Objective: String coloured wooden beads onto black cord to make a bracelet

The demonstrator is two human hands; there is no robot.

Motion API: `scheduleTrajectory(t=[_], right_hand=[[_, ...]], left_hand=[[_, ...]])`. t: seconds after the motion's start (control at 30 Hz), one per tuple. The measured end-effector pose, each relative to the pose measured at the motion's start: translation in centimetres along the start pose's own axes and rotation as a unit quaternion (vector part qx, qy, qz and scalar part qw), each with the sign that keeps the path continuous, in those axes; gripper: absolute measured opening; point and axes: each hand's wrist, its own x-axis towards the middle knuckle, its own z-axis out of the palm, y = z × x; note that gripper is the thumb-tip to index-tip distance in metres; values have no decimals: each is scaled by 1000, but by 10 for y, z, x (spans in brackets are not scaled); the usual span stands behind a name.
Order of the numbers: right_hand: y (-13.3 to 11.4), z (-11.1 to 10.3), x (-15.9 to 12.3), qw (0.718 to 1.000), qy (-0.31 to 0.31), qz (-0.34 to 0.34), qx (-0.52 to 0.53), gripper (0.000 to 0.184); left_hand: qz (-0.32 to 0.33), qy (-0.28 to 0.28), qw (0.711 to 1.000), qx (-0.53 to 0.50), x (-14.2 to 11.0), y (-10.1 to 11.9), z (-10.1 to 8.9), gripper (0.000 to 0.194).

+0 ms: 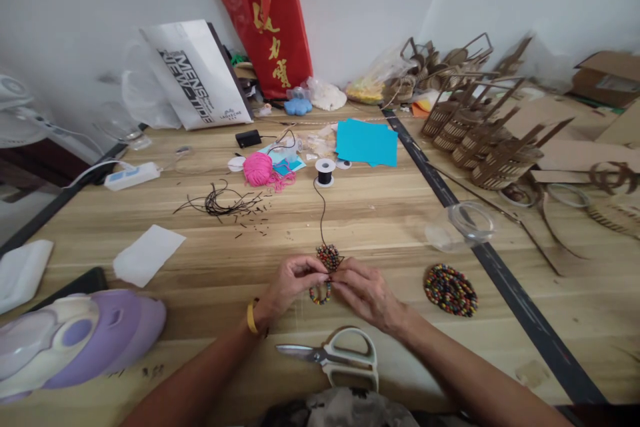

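Observation:
Both my hands meet over the wooden table (380,220) and pinch a small piece of multicoloured beadwork (328,257). My left hand (290,283) has its fingers closed on the piece's left side; a yellow band sits on that wrist. My right hand (363,290) grips the right side with closed fingers. A short loop of beads (320,296) hangs below, between the hands. A dark cord (321,213) runs from the beadwork up to a small spool of black thread (325,171).
White-handled scissors (333,355) lie just below my hands. A round beaded mat (451,289) lies right, a clear plastic lid (470,220) beyond it. Pink yarn (258,169), cord scraps (220,203), blue paper (367,142) sit farther back. A purple device (75,340) is at left.

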Motion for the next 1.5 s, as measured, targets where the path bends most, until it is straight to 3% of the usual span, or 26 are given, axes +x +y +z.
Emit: scheduleTrajectory(t=[0.2, 0.43, 0.9, 1.2, 1.5], right_hand=[[-2, 3, -4, 997, 25, -6, -71, 14], [-1, 2, -3, 999, -18, -31, -39, 15], [1, 3, 1, 996, -33, 54, 56, 14], [-3, 3, 1, 974, -73, 162, 143, 13], [-3, 1, 3, 974, -79, 167, 133, 13]], left_hand=[[47, -11, 998, 48, -1, -2, 3, 22], [91, -33, 989, 114, -1, -4, 3, 20], [54, -47, 988, 137, 0, -7, 2, 16], [147, -29, 966, 212, 0, -7, 5, 13], [186, -14, 944, 273, -3, -8, 8, 11]])
